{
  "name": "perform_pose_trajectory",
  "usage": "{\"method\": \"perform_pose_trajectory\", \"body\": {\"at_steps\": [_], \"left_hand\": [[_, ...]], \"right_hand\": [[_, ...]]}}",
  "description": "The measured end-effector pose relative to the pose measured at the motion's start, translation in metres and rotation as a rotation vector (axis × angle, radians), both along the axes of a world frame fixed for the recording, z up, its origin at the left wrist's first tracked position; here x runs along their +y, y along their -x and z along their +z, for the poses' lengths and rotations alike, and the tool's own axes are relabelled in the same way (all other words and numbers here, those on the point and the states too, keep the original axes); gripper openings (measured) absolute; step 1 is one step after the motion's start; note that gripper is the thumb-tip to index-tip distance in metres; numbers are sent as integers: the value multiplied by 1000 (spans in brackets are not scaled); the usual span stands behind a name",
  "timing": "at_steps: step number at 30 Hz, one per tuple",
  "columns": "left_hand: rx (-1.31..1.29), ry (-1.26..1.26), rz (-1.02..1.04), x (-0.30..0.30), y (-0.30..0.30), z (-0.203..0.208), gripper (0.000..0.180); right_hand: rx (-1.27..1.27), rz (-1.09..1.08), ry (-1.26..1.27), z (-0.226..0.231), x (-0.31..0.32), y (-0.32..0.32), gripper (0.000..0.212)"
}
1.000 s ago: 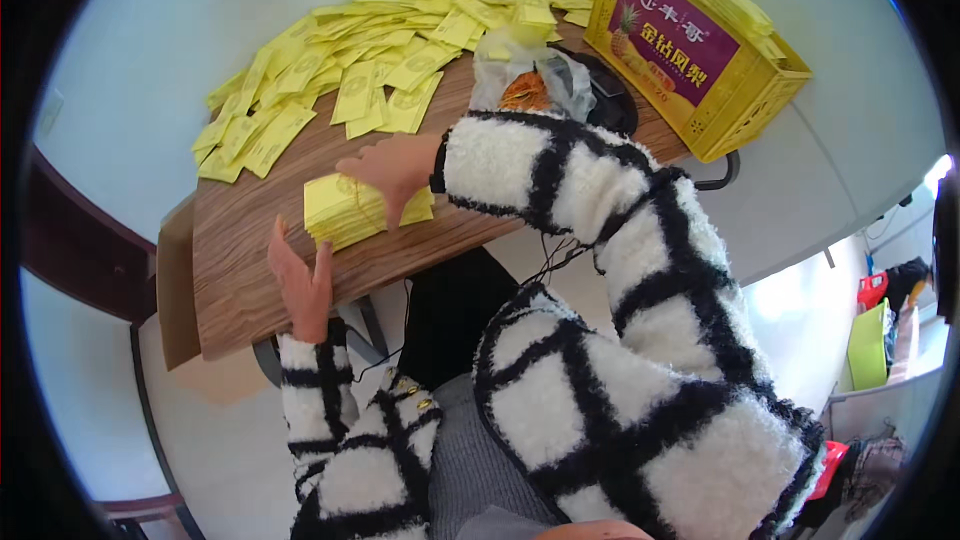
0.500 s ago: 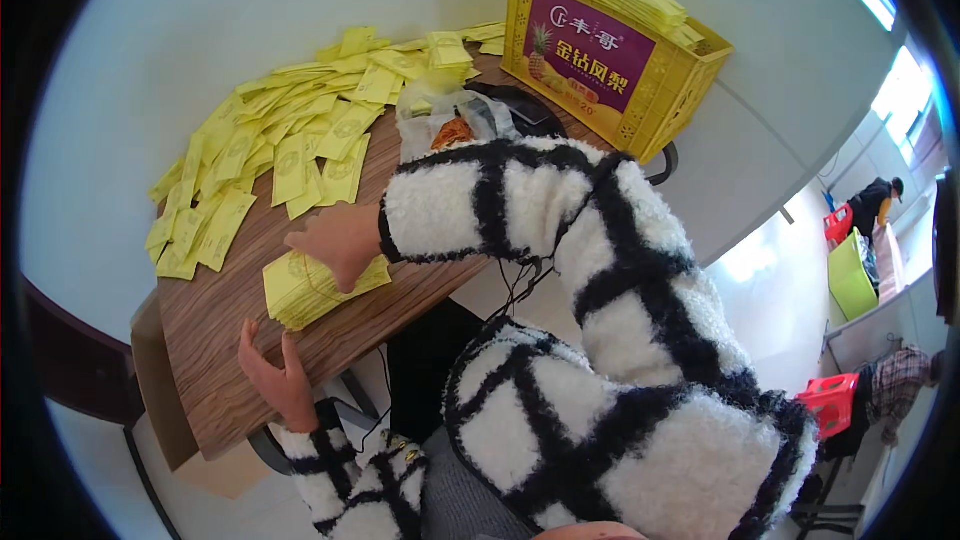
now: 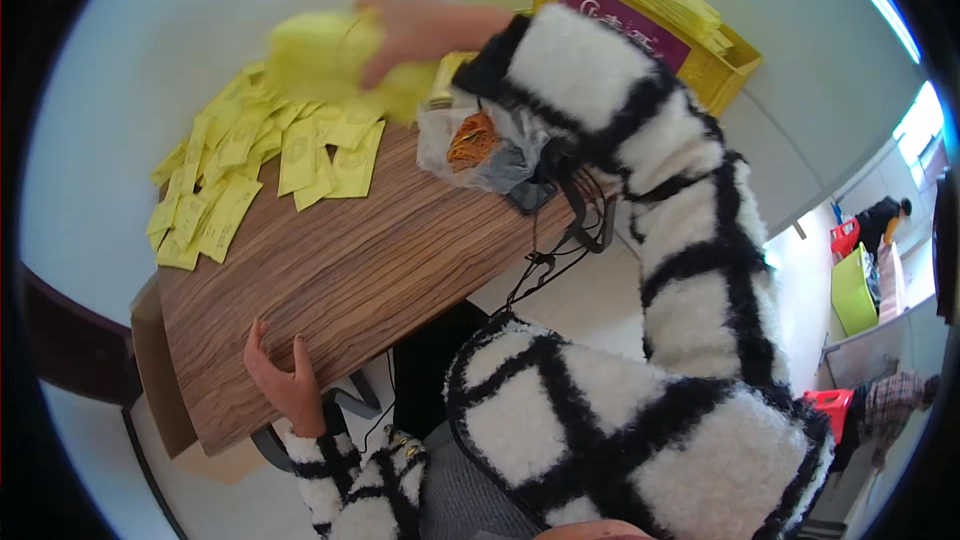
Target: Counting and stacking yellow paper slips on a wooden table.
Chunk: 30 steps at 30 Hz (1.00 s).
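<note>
My right hand (image 3: 415, 32) reaches out over the far side of the table, closed on a bundle of yellow paper packets (image 3: 322, 52). Motion blurs both the bundle and the fingers. Under and beside it spreads a loose heap of similar yellow packets (image 3: 235, 135). Close to the table's front edge, my left hand (image 3: 285, 380) holds nothing, with thumb and fingers apart. A clear plastic bag (image 3: 437, 132) with orange rubber bands (image 3: 472, 142) lies below my right sleeve.
At the back right, a yellow crate (image 3: 738, 68) is filled with more yellow packets, partly hidden by my sleeve. A dark phone-like object (image 3: 530, 196) and black cables (image 3: 540, 260) lie by the bag. Farther right, people are beside red chairs.
My right hand has lifted the bundle off the table's front and carried it up and away, over the heap. My left hand has stayed nearly where it was.
</note>
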State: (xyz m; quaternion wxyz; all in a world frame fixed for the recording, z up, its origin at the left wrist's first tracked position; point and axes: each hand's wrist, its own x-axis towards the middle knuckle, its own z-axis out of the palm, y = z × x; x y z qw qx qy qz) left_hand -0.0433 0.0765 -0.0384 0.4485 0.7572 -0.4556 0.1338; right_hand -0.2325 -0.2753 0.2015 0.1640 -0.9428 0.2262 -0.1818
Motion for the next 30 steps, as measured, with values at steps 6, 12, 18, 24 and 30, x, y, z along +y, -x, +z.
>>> {"method": "perform_pose_trajectory", "body": {"at_steps": [6, 12, 18, 24, 30], "left_hand": [[-112, -5, -2, 6, -16, -10, 51], [-109, 3, 0, 17, -13, -14, 49], [-105, -30, 1, 21, -21, -6, 47], [-98, -63, 5, 29, -28, -1, 49], [-70, -47, -61, 52, -43, -14, 48]], "right_hand": [[-61, -363, 229, -8, -139, 54, 76], [72, -617, 268, -44, -185, 120, 60], [279, -939, 96, -41, -185, 127, 63], [496, -965, 98, -33, -182, 131, 56], [483, -1199, 14, -30, -167, 138, 105]]}}
